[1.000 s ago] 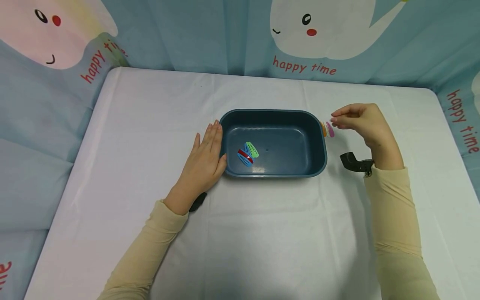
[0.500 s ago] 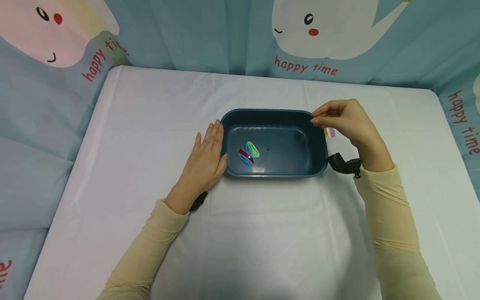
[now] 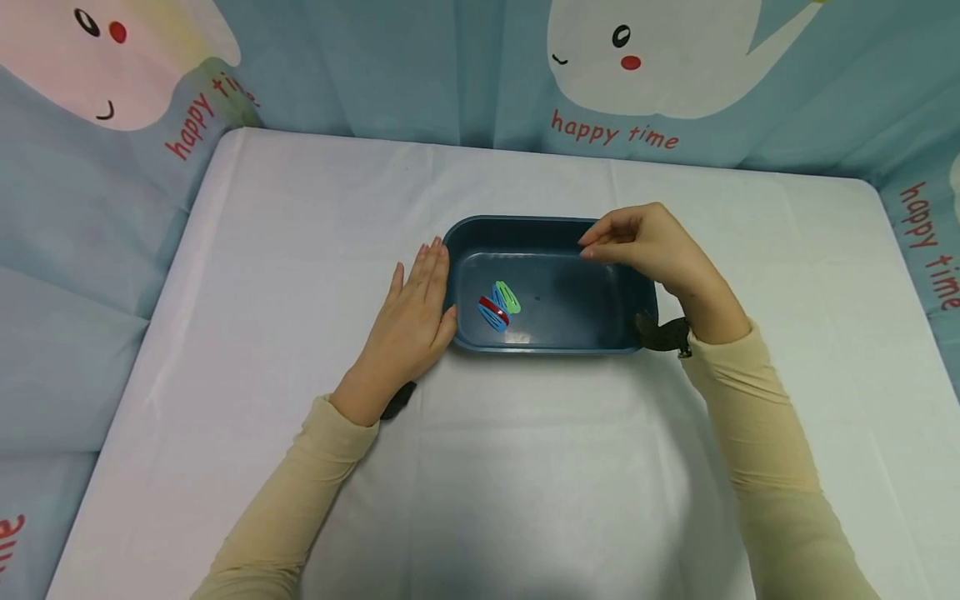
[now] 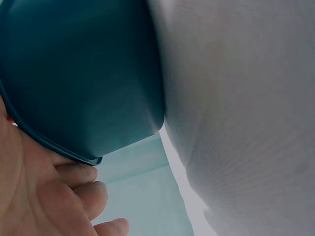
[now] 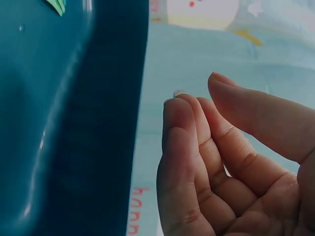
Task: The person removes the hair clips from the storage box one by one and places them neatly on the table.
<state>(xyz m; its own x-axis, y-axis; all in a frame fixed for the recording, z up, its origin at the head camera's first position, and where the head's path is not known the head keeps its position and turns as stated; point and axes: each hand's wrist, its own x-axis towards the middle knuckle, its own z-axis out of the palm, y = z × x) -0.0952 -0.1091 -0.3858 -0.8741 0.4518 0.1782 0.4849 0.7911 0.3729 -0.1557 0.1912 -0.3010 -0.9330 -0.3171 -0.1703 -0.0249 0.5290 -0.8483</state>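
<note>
A dark blue plastic basin stands on the table. Inside it, towards the left, lie a green hair clip, blue hair clips and a red hair clip. My left hand lies with straight fingers against the basin's left end; the left wrist view shows its fingers at the rim. Over the basin's right part hovers my right hand. In the right wrist view its thumb stands apart from the bent fingers, with nothing seen between them.
A white cloth covers the table, and a blue printed curtain hangs along its back and sides. A black wrist camera juts out from the right wrist over the basin's right rim.
My right hand has moved left from the orange, white and pink hair clips outside the basin's right end to above the basin. It now hides those clips. The left hand stays put.
</note>
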